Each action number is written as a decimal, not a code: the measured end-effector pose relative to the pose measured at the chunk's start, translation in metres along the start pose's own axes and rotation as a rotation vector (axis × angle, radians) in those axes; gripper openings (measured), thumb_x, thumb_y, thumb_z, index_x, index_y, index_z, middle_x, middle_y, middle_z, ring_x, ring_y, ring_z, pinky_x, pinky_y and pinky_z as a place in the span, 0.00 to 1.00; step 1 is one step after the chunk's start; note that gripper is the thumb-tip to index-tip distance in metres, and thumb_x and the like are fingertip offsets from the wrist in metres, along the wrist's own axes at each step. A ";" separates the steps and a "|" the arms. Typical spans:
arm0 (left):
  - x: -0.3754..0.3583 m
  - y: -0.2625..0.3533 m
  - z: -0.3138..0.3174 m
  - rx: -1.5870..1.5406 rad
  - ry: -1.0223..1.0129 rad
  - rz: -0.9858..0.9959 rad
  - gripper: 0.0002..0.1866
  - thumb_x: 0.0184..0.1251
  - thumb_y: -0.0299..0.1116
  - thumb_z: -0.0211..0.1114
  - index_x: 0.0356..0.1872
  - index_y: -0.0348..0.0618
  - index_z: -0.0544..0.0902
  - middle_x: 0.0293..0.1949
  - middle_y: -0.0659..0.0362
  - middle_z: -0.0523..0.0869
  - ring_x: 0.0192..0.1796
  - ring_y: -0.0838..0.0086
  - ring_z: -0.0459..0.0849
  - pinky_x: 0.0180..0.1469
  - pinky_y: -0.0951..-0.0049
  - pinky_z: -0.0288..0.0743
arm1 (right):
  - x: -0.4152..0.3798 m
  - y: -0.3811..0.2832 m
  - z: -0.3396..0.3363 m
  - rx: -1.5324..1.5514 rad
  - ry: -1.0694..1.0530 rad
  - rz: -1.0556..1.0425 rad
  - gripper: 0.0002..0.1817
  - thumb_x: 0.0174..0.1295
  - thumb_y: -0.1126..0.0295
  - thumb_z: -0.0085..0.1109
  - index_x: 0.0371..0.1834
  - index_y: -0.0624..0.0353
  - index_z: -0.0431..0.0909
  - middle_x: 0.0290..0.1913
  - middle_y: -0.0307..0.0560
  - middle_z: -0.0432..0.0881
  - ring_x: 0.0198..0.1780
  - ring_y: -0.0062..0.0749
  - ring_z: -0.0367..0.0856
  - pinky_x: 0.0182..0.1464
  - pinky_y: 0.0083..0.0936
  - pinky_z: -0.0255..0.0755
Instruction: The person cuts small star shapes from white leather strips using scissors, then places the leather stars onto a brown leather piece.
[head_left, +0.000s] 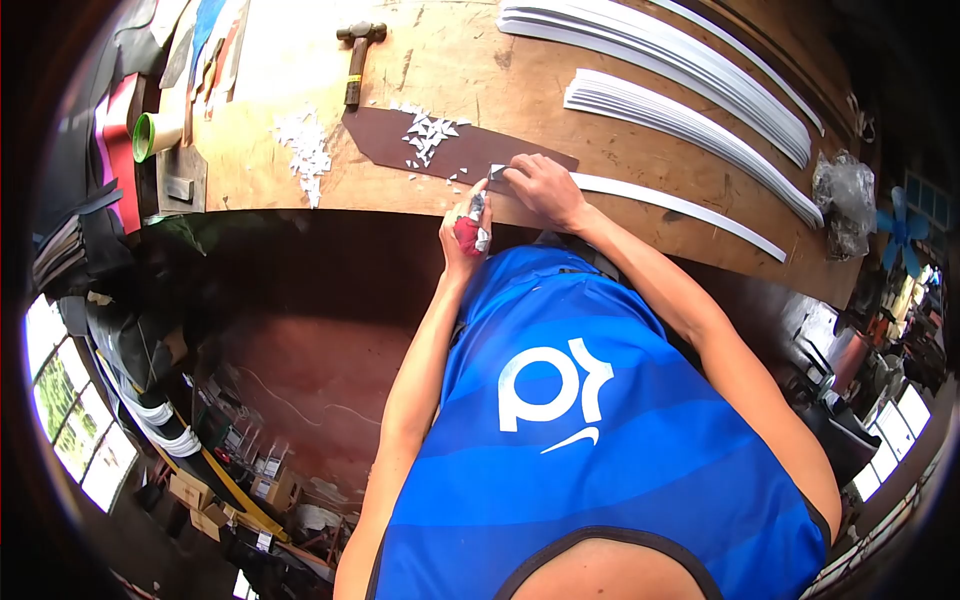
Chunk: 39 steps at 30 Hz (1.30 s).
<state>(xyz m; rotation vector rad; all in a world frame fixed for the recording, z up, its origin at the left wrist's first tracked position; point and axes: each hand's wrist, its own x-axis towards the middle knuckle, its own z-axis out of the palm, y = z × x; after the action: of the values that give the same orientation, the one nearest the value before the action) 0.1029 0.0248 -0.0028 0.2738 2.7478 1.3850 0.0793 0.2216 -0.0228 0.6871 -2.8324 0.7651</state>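
My left hand (466, 232) is closed round a small object wrapped in red and white (470, 234). I cannot tell what kind of tool it is. Its fingertips point up to the end of a long white strip (690, 207) lying across a brown board (470, 140). Fingers bent, my right hand (543, 188) presses the strip's end down, right at a small dark-edged piece (497, 173). Small white triangular offcuts (430, 135) lie scattered on the board, and a few crumbs sit close to my left fingertips.
Another pile of white offcuts (305, 150) lies left of the board. Behind the board is a hammer (357, 65). Stacked white strips (690, 135) fan out at the right, near crumpled clear plastic (843, 200). A green-rimmed roll (145, 137) stands at the left table edge (300, 210).
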 end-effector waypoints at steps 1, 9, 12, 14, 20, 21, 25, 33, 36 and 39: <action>-0.001 0.001 0.000 0.007 -0.023 -0.025 0.14 0.77 0.32 0.60 0.58 0.41 0.83 0.43 0.48 0.89 0.42 0.63 0.89 0.46 0.68 0.80 | 0.000 0.000 0.001 0.002 0.012 -0.001 0.08 0.58 0.71 0.59 0.40 0.55 0.80 0.43 0.44 0.78 0.44 0.38 0.80 0.47 0.32 0.77; -0.002 0.003 0.004 0.001 -0.052 -0.072 0.14 0.76 0.31 0.61 0.58 0.42 0.84 0.45 0.50 0.90 0.45 0.62 0.89 0.48 0.68 0.80 | -0.002 0.003 0.005 -0.002 0.018 -0.002 0.08 0.57 0.70 0.59 0.40 0.54 0.80 0.42 0.43 0.78 0.43 0.37 0.80 0.47 0.32 0.76; -0.001 0.003 0.006 -0.011 -0.017 -0.036 0.14 0.76 0.32 0.61 0.58 0.42 0.83 0.45 0.50 0.90 0.43 0.62 0.89 0.47 0.67 0.80 | -0.003 0.004 0.007 0.005 0.030 -0.006 0.08 0.58 0.70 0.59 0.40 0.53 0.80 0.42 0.43 0.78 0.44 0.37 0.80 0.47 0.32 0.77; -0.001 0.003 0.006 -0.073 0.034 -0.006 0.16 0.73 0.32 0.64 0.58 0.44 0.84 0.38 0.46 0.88 0.34 0.52 0.84 0.41 0.59 0.77 | -0.004 0.005 0.008 -0.014 0.033 -0.025 0.08 0.58 0.70 0.58 0.40 0.53 0.80 0.43 0.44 0.78 0.45 0.37 0.80 0.46 0.32 0.78; -0.002 0.002 0.004 0.007 -0.025 -0.016 0.16 0.76 0.32 0.61 0.60 0.45 0.82 0.35 0.47 0.88 0.33 0.58 0.86 0.40 0.64 0.78 | -0.004 0.006 0.007 -0.059 0.019 -0.040 0.11 0.56 0.70 0.60 0.43 0.51 0.81 0.47 0.43 0.80 0.45 0.37 0.82 0.47 0.32 0.79; -0.002 0.003 0.004 0.007 -0.025 -0.016 0.16 0.76 0.32 0.61 0.60 0.45 0.82 0.35 0.47 0.88 0.33 0.58 0.86 0.40 0.64 0.78 | -0.005 0.006 0.008 -0.059 0.018 -0.040 0.11 0.56 0.70 0.60 0.43 0.51 0.81 0.47 0.43 0.80 0.45 0.37 0.82 0.47 0.32 0.79; -0.003 0.003 0.007 0.002 -0.021 -0.031 0.19 0.70 0.32 0.66 0.61 0.47 0.82 0.32 0.46 0.87 0.33 0.52 0.84 0.40 0.58 0.77 | -0.005 0.006 0.008 -0.046 -0.019 -0.023 0.10 0.56 0.70 0.60 0.42 0.51 0.81 0.48 0.44 0.80 0.44 0.37 0.82 0.46 0.31 0.79; -0.004 0.002 0.003 0.032 -0.051 -0.033 0.20 0.69 0.32 0.66 0.62 0.48 0.82 0.30 0.47 0.86 0.32 0.52 0.84 0.40 0.58 0.78 | -0.002 0.004 0.004 -0.032 0.023 -0.021 0.08 0.56 0.70 0.61 0.40 0.51 0.81 0.46 0.42 0.80 0.44 0.36 0.81 0.44 0.30 0.79; -0.003 0.001 0.003 0.034 -0.058 -0.028 0.20 0.69 0.32 0.65 0.62 0.48 0.82 0.30 0.47 0.86 0.32 0.52 0.84 0.41 0.58 0.78 | -0.001 0.001 0.002 -0.031 0.028 -0.013 0.06 0.57 0.69 0.57 0.37 0.52 0.80 0.42 0.42 0.77 0.44 0.35 0.79 0.45 0.31 0.77; -0.004 -0.001 0.004 0.052 -0.039 0.011 0.20 0.69 0.32 0.65 0.62 0.48 0.82 0.30 0.47 0.86 0.32 0.53 0.85 0.41 0.58 0.77 | -0.001 0.002 0.004 -0.030 0.036 -0.010 0.06 0.57 0.69 0.58 0.36 0.52 0.80 0.42 0.42 0.77 0.43 0.35 0.79 0.45 0.31 0.77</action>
<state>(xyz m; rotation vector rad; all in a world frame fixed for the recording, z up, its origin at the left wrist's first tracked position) 0.1071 0.0268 -0.0062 0.3156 2.7580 1.2984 0.0796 0.2214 -0.0273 0.6754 -2.7998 0.7248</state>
